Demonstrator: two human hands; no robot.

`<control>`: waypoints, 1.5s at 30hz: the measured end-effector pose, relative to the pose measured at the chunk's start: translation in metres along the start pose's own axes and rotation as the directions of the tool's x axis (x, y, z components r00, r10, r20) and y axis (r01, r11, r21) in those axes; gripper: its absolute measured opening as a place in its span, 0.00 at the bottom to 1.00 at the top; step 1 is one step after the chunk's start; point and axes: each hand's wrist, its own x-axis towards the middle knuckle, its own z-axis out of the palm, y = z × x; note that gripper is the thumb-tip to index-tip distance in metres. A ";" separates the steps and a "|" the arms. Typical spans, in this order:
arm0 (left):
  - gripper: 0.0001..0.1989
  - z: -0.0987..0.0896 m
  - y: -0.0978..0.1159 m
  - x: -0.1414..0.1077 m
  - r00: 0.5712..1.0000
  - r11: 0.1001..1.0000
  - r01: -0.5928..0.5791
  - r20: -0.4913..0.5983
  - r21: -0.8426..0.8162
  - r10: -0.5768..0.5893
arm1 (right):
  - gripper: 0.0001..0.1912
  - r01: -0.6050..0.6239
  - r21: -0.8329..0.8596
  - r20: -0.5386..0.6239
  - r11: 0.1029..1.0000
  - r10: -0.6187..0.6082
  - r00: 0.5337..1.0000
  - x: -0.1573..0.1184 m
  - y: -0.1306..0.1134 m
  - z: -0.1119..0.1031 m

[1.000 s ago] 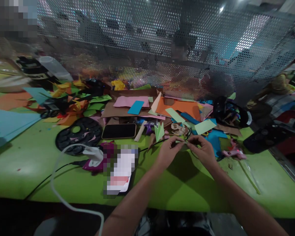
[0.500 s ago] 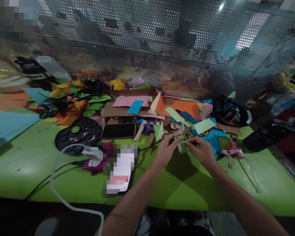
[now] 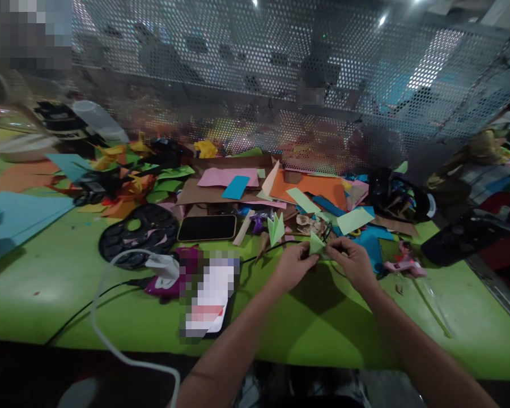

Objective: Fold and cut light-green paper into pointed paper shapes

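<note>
A small light green folded paper (image 3: 317, 243) is pinched between both hands above the table. My left hand (image 3: 294, 264) has its thumb and fingers closed on the left side of the paper. From the right, my right hand (image 3: 352, 262) pinches the other side. Just left of the paper, another light green folded paper piece (image 3: 276, 229) stands with pointed tips up. Behind the hands lie loose light green strips, one of them a pale green rectangle (image 3: 355, 220), and blue paper (image 3: 370, 249) sits beside my right hand.
The green table (image 3: 131, 317) carries a black palette (image 3: 138, 235), a dark phone (image 3: 207, 228), a lit phone (image 3: 212, 297) and a purple power adapter (image 3: 176, 277) with cables. Orange paper (image 3: 308, 188) and other sheets lie at the back, before a perforated metal panel (image 3: 246, 73). A black cup (image 3: 454, 241) lies right.
The green paper has been turned: it hung below the fingertips and now points up between them. My left hand has shifted slightly lower. The view has moved a little.
</note>
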 end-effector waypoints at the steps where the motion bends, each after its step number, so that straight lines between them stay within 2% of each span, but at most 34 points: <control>1: 0.09 -0.001 -0.001 0.000 1.000 0.999 -0.011 -0.005 0.051 0.012 | 0.10 -0.005 -0.008 0.015 1.000 0.005 1.000 0.001 -0.001 -0.001; 5: 0.11 -0.003 -0.003 0.000 0.998 0.989 0.010 -0.058 0.148 -0.001 | 0.11 -0.056 0.042 0.064 0.998 0.054 0.996 0.001 -0.001 -0.001; 9: 0.15 0.000 -0.002 0.001 0.997 0.997 0.003 -0.079 0.083 0.003 | 0.13 -0.100 0.117 0.070 0.988 0.092 0.993 0.000 0.005 0.002; 11: 0.14 0.000 -0.003 0.001 0.997 0.998 -0.018 -0.080 0.064 0.023 | 0.13 -0.106 0.140 0.085 0.984 0.095 0.992 0.000 0.008 0.004; 16: 0.05 -0.001 -0.005 0.000 0.992 0.960 -0.046 -0.098 0.275 0.076 | 0.13 -0.068 0.144 0.110 0.987 0.053 0.993 -0.001 0.009 0.005; 18: 0.05 -0.001 -0.004 -0.001 0.994 0.947 -0.050 -0.077 0.319 0.078 | 0.15 -0.071 0.151 0.091 0.986 0.057 0.994 -0.001 0.007 0.005; 21: 0.06 0.002 -0.003 -0.001 0.994 0.975 -0.032 -0.093 0.219 0.053 | 0.17 -0.106 0.175 0.033 0.979 0.102 0.994 0.000 0.007 0.005; 24: 0.10 0.007 -0.003 0.000 0.994 1.000 0.020 -0.108 -0.023 -0.022 | 0.18 -0.131 0.259 -0.017 0.957 0.140 0.990 0.000 0.008 0.006; 27: 0.15 0.011 -0.004 0.002 0.999 0.978 0.050 0.009 -0.203 -0.049 | 0.18 -0.124 0.331 -0.048 0.936 0.148 0.988 -0.002 0.007 0.009; 29: 0.14 0.012 -0.004 0.003 0.998 0.975 0.047 0.061 -0.219 -0.034 | 0.16 -0.128 0.358 -0.043 0.925 0.153 0.987 -0.003 0.005 0.012; 32: 0.11 0.011 -0.004 0.003 0.999 0.987 0.029 0.047 -0.158 -0.022 | 0.14 -0.144 0.402 -0.044 0.904 0.177 0.983 -0.002 0.001 0.013; 34: 0.09 0.009 -0.004 0.002 0.999 0.992 0.033 0.037 -0.123 -0.029 | 0.13 -0.135 0.423 -0.093 0.896 0.191 0.977 0.002 -0.001 0.008; 36: 0.10 0.007 -0.003 0.001 0.995 0.987 0.084 0.064 -0.134 -0.076 | 0.14 -0.111 0.447 -0.178 0.888 0.210 0.961 0.008 -0.001 -0.002; 39: 0.15 0.005 -0.003 0.001 0.975 0.950 0.204 0.134 -0.236 -0.176 | 0.17 -0.076 0.488 -0.270 0.870 0.233 0.934 0.015 -0.001 -0.016; 41: 0.18 0.004 -0.002 0.000 0.967 0.917 0.240 0.161 -0.319 -0.197 | 0.17 -0.084 0.482 -0.238 0.872 0.222 0.945 0.017 -0.001 -0.020; 45: 0.20 0.002 -0.001 -0.001 0.960 0.866 0.277 0.165 -0.416 -0.228 | 0.19 -0.110 0.392 -0.038 0.913 0.135 0.990 0.011 -0.002 -0.011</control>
